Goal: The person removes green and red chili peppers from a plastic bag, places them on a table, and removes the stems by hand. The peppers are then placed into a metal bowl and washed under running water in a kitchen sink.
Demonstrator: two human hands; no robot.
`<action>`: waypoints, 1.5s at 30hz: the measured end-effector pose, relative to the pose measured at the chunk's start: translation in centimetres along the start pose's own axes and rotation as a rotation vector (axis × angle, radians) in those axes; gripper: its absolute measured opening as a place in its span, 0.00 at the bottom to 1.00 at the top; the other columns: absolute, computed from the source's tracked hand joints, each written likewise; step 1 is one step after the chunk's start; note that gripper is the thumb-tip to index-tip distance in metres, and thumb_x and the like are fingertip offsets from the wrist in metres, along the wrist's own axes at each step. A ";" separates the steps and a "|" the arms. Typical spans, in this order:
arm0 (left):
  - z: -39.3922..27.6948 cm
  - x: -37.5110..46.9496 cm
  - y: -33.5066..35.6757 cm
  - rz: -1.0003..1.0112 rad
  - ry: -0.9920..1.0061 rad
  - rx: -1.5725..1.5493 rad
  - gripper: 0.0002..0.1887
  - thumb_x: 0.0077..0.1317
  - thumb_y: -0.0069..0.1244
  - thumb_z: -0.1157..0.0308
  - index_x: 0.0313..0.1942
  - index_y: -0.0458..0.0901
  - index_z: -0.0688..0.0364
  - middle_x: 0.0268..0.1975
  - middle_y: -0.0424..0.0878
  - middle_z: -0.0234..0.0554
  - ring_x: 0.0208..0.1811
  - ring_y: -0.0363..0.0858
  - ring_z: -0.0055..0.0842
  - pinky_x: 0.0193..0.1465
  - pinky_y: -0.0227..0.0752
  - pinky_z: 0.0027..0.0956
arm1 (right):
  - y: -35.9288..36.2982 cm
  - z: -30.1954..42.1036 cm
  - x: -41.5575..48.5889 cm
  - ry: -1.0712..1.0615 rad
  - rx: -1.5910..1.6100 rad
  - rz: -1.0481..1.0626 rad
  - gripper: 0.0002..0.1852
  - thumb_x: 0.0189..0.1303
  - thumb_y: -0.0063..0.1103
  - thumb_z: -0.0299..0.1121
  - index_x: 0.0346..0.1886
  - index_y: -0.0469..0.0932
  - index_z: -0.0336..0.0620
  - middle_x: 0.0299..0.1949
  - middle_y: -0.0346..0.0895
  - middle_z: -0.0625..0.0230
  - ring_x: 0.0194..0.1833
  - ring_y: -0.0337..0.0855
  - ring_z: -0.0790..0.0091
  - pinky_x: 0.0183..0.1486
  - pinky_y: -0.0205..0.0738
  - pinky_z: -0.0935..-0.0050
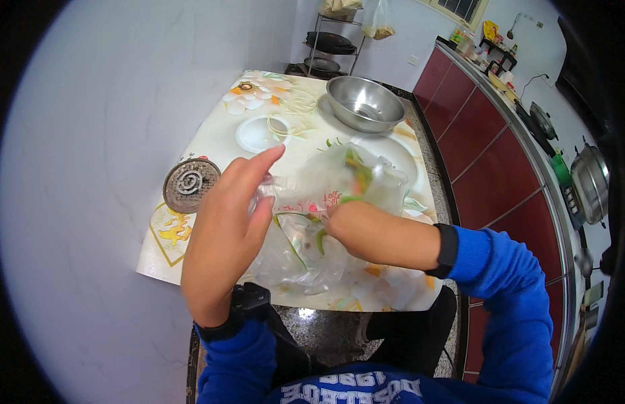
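Note:
My left hand (231, 212) grips the edge of a translucent plastic bag (312, 177) between thumb and fingers, on the left side of the bag. Close to the bag's middle, my right hand (353, 222) has its fingers bent down at the plastic; the fingertips are hidden, so what they hold cannot be told. Green and reddish peppers (360, 174) show blurred through the bag. A curved green pepper (320, 241) lies by my right hand, over more clear plastic (312, 278). A few small green pieces (332, 143) show at the bag's far edge.
A steel bowl (365, 103) stands at the far right of the table (216, 136), which has a flowered cover. A round dark trivet or lid (191, 185) lies at the left edge by the wall. Red cabinets (497, 156) run along the right; a metal rack (317, 38) stands behind.

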State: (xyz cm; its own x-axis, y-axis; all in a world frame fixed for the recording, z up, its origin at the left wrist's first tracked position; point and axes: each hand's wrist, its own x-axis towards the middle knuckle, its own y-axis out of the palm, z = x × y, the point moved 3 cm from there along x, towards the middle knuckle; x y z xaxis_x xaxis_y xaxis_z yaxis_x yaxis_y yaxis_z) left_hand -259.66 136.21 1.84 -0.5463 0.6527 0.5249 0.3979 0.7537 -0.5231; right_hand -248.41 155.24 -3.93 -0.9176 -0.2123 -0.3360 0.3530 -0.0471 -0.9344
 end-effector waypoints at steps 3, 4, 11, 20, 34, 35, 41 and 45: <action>-0.5 -0.6 -0.1 0.081 0.062 -0.002 0.31 0.59 0.49 0.84 0.65 0.79 0.59 0.46 0.81 0.44 0.42 0.78 0.30 0.46 0.72 0.30 | 1.6 -0.3 0.7 0.001 0.085 -0.163 0.16 0.58 0.55 0.20 0.50 0.77 0.26 0.53 0.79 0.41 0.51 0.85 0.43 0.52 0.82 0.57; -0.7 -0.7 -0.3 0.087 0.081 -0.005 0.31 0.59 0.49 0.85 0.65 0.79 0.58 0.47 0.81 0.45 0.43 0.78 0.31 0.47 0.72 0.31 | 2.5 -0.5 1.0 0.036 0.137 -0.198 0.20 0.59 0.55 0.20 0.56 0.75 0.25 0.57 0.77 0.40 0.53 0.85 0.43 0.53 0.82 0.57; -0.6 -0.9 -0.4 0.172 0.026 0.011 0.25 0.56 0.44 0.90 0.49 0.88 0.61 0.53 0.79 0.48 0.47 0.80 0.38 0.51 0.73 0.34 | 6.9 -3.6 4.6 0.195 0.026 -0.207 0.35 0.62 0.56 0.27 0.73 0.62 0.30 0.71 0.61 0.37 0.60 0.79 0.36 0.59 0.81 0.55; 2.7 -0.6 2.1 0.128 0.017 0.247 0.14 0.58 0.46 0.86 0.40 0.87 0.66 0.51 0.80 0.55 0.51 0.79 0.50 0.55 0.74 0.42 | 5.2 -4.1 4.3 0.280 0.342 -0.301 0.24 0.56 0.64 0.33 0.57 0.78 0.38 0.51 0.79 0.38 0.49 0.84 0.39 0.51 0.80 0.52; 9.6 1.2 7.4 0.073 -0.268 0.568 0.31 0.60 0.55 0.82 0.66 0.71 0.71 0.49 0.77 0.59 0.47 0.84 0.50 0.48 0.80 0.46 | -11.9 -4.7 -11.3 0.010 1.103 -1.526 0.10 0.72 0.64 0.34 0.48 0.82 0.38 0.40 0.87 0.65 0.32 0.82 0.78 0.36 0.77 0.79; 8.8 1.2 6.9 0.076 -0.245 0.555 0.33 0.60 0.55 0.82 0.68 0.69 0.69 0.49 0.77 0.59 0.47 0.84 0.50 0.48 0.80 0.46 | -13.0 -6.6 -12.8 -0.059 1.091 -1.609 0.10 0.73 0.63 0.35 0.49 0.81 0.38 0.40 0.86 0.65 0.30 0.80 0.79 0.34 0.75 0.79; 3.8 0.8 3.2 0.019 -0.126 0.368 0.41 0.59 0.56 0.83 0.74 0.64 0.59 0.48 0.75 0.54 0.45 0.81 0.48 0.49 0.77 0.46 | -8.7 -19.8 -11.4 0.697 0.625 -1.266 0.11 0.67 0.68 0.38 0.45 0.81 0.42 0.30 0.81 0.71 0.24 0.74 0.81 0.24 0.66 0.80; 2.0 0.5 1.9 -0.017 -0.108 0.199 0.38 0.60 0.56 0.82 0.73 0.65 0.61 0.50 0.74 0.54 0.45 0.81 0.50 0.48 0.75 0.48 | 0.2 -21.1 -4.7 0.790 0.874 -0.498 0.21 0.61 0.74 0.37 0.52 0.82 0.34 0.39 0.86 0.59 0.28 0.84 0.75 0.27 0.79 0.71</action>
State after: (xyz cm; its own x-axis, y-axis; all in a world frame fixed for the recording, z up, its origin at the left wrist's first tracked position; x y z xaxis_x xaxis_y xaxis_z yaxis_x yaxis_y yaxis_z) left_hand -260.59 137.83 -0.25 -0.6314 0.6203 0.4654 0.2411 0.7274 -0.6425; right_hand -247.87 176.83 -4.99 -0.7373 0.6341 -0.2330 -0.3322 -0.6406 -0.6923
